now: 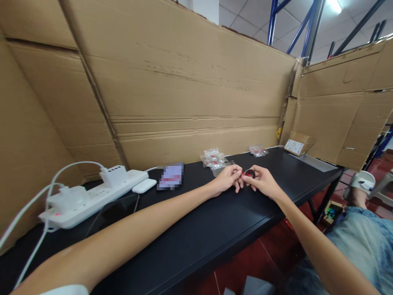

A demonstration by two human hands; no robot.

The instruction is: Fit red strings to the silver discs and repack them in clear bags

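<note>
Pinching small dark round part (249, 173): left hand (226, 179), right hand (263, 182), over black table (215, 229); cardboard walls (184, 82) behind.

The counter (190, 229) is seen with a black, matt and smooth surface. The walls (184, 82) behind it are made of brown corrugated cardboard, rough and creased. The power strip (92, 194) is of white, slightly glossy plastic. The small bags (213, 159) are of clear, shiny plastic film. The small round part (249, 173) between both hands is dark, with red; its material cannot be told.
</note>
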